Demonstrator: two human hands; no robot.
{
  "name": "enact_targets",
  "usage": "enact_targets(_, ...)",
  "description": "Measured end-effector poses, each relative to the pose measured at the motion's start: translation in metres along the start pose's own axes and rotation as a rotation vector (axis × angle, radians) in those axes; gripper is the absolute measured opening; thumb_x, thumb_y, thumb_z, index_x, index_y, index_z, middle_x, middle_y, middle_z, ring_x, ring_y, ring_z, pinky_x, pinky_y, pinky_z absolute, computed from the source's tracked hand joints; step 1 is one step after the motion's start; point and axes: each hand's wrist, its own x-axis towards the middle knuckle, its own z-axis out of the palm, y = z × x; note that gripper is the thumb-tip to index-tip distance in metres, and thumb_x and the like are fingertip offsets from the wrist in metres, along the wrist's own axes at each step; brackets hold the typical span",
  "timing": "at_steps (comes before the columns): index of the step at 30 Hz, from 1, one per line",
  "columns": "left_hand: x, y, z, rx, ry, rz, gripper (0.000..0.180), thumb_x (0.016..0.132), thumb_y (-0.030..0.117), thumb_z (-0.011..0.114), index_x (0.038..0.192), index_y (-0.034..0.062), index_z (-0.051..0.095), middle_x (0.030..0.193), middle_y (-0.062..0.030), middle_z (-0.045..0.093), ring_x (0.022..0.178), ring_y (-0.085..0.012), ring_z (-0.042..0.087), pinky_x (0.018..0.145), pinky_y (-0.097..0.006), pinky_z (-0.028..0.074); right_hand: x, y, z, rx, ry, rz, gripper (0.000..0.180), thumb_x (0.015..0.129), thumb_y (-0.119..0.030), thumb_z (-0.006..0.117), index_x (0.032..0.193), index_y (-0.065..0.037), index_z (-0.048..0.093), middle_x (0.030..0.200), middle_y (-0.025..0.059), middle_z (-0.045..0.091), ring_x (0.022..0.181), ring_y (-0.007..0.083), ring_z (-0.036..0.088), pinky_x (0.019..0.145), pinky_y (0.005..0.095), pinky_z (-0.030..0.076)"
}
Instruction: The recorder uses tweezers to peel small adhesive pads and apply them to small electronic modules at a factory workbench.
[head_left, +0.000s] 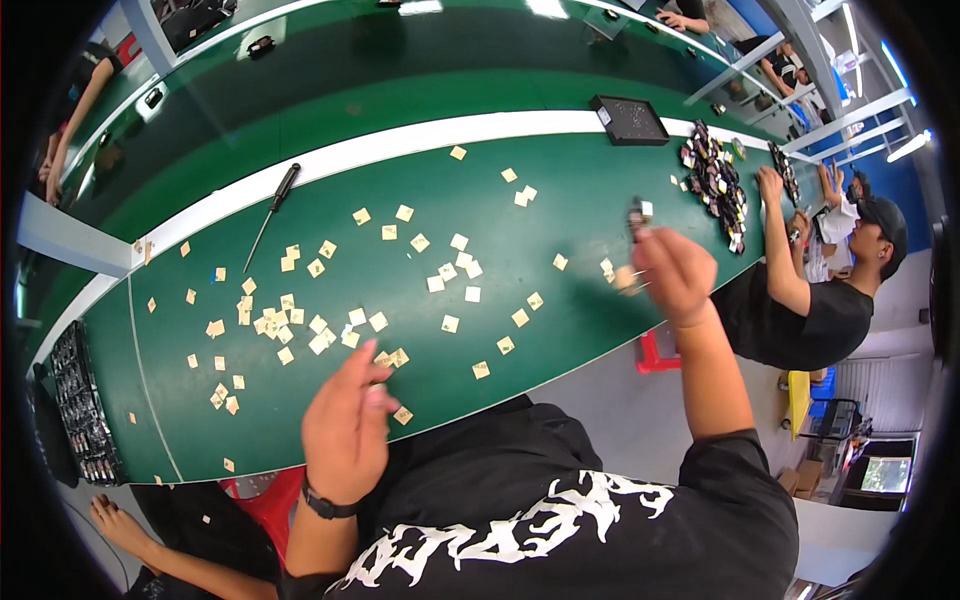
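Note:
My right hand (683,277) is over the right part of the green table (420,290), its fingers closed and slightly blurred. A small dark part with a white square (637,216) sticks out past its fingers. Near the front edge my left hand (345,430), with a black band on the wrist, points its index finger forward. The other fingers are partly bent, and I see nothing held in them. Just beyond it are small cream paper squares (400,357). Many more are scattered over the table, densest at left of centre.
A screwdriver (285,187) lies near the back ledge. At the far right are a black tray (630,120) and a heap of small black parts (714,180). Packed dark parts (80,400) line the left end. A co-worker (830,290) sits at right; another person's hand (118,525) is lower left.

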Motion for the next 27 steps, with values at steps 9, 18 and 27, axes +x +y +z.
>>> enact_targets(9,0.018,0.009,0.006,-0.924,-0.114,-0.55,0.049,0.102,0.016,0.05,0.147,-0.0028,0.037,0.116,-0.0123,0.063,0.068,-0.0111,0.059,0.052,-0.019,0.041,0.102,-0.145,0.042,0.488,0.13,-0.348,0.02,0.069,-0.011,0.07,0.089,-0.007,0.072,0.087,-0.0003,0.058,0.059,0.0091,0.047,0.047,0.0231,0.033)
enact_targets(18,0.014,-0.001,0.014,-0.85,-0.008,-0.501,0.038,0.1,0.005,0.054,0.136,-0.0036,0.047,0.106,-0.0109,0.065,0.084,-0.0125,0.065,0.064,-0.023,0.052,0.102,-0.156,0.011,1.127,-0.305,0.446,0.029,0.084,-0.004,0.072,0.111,-0.004,0.062,0.087,0.0061,0.059,0.063,0.02,0.055,0.058,0.0301,0.049)
enact_targets(27,0.005,0.004,0.031,-0.518,0.123,-0.381,0.024,0.095,0.003,0.061,0.119,-0.0022,0.057,0.09,-0.0017,0.061,0.068,-0.0032,0.052,0.058,-0.02,0.045,0.093,-0.172,-0.009,1.677,-0.742,1.239,0.012,0.098,-0.012,0.063,0.099,-0.002,0.056,0.077,0.003,0.065,0.062,0.0049,0.055,0.054,0.0234,0.045)
